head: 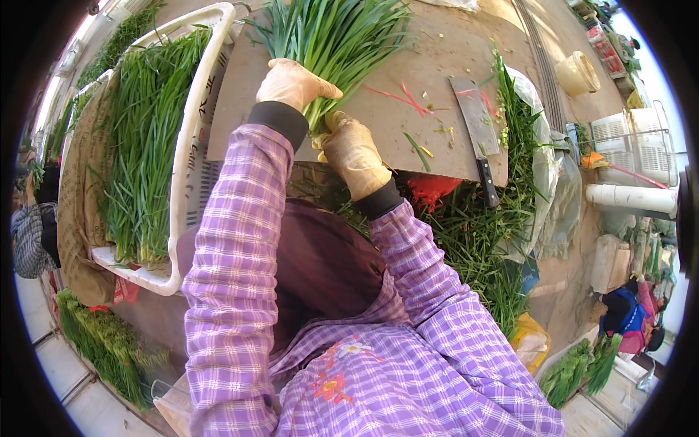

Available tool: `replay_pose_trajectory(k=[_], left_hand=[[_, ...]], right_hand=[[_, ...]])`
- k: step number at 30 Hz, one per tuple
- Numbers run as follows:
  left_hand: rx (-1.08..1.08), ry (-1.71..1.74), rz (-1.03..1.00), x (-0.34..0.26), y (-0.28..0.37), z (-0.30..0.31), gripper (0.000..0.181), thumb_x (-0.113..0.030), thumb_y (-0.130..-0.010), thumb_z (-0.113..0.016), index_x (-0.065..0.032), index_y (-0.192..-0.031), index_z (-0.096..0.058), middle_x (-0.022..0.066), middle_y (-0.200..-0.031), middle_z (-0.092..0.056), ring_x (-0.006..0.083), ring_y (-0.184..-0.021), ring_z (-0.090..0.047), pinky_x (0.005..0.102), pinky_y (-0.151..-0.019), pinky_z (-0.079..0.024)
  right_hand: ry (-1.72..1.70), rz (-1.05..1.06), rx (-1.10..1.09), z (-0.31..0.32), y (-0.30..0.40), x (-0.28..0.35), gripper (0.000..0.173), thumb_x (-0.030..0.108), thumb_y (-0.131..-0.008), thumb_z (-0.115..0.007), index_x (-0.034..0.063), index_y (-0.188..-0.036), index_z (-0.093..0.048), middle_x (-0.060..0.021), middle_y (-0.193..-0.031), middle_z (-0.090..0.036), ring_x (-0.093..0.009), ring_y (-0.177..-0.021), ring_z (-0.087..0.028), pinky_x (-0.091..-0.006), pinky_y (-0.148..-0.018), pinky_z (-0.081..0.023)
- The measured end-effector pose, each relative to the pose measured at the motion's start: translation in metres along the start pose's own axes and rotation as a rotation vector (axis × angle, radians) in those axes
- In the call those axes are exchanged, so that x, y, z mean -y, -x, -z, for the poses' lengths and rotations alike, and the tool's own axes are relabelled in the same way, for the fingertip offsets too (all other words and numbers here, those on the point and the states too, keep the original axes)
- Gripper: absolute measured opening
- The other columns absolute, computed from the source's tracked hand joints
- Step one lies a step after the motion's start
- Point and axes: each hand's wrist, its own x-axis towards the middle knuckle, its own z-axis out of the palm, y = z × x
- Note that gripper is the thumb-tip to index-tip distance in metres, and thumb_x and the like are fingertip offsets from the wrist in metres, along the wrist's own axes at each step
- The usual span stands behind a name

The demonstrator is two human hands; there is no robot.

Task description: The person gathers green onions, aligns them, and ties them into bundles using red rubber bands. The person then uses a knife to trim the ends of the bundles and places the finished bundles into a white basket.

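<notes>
Wearing a pale glove, my left hand grips a bundle of long green leaves, likely garlic chives, above a flat board. Just below it, my right hand, in a yellowish glove, closes around the stem ends of the same bundle. Right of the bundle, a cleaver lies on the board with its black handle over the near edge. Thin red ties and leaf scraps are scattered between the bundle and the cleaver. The stem ends are partly hidden by my fingers.
A white plastic crate full of long green leaves stands at the left. Loose cut greens are heaped below and right of the board, beside clear plastic sheeting. A cream bucket stands farther right. Other people work at both far sides.
</notes>
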Motion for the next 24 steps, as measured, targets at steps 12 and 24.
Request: replay_pose_trajectory(k=[12,24], left_hand=[[-0.100,-0.108,0.160,-0.036,0.021,-0.011,0.142,-0.046,-0.057,-0.096,0.0094,-0.154,-0.008,0.0213,-0.138,-0.055,0.0268,-0.123,-0.060,0.0381,-0.100,-0.052],[-0.118,-0.138,0.201,-0.034,0.026,-0.005,0.135,-0.043,-0.061,-0.093,0.0078,-0.155,-0.009,0.0181,-0.137,-0.057,0.0260,-0.122,-0.061,0.0371,-0.099,-0.052]], right_hand=[[0.275,0.392,-0.488,0.101,-0.022,-0.040,0.016,0.021,-0.090,-0.062,0.0065,-0.090,-0.069,-0.0138,-0.074,-0.067,-0.032,-0.067,-0.064,-0.0408,-0.061,-0.050],[0.503,0.289,-0.682,0.189,-0.017,-0.056,0.015,0.023,-0.086,-0.069,0.0146,-0.097,-0.076,-0.0113,-0.093,-0.072,-0.031,-0.089,-0.070,-0.0434,-0.077,-0.054]])
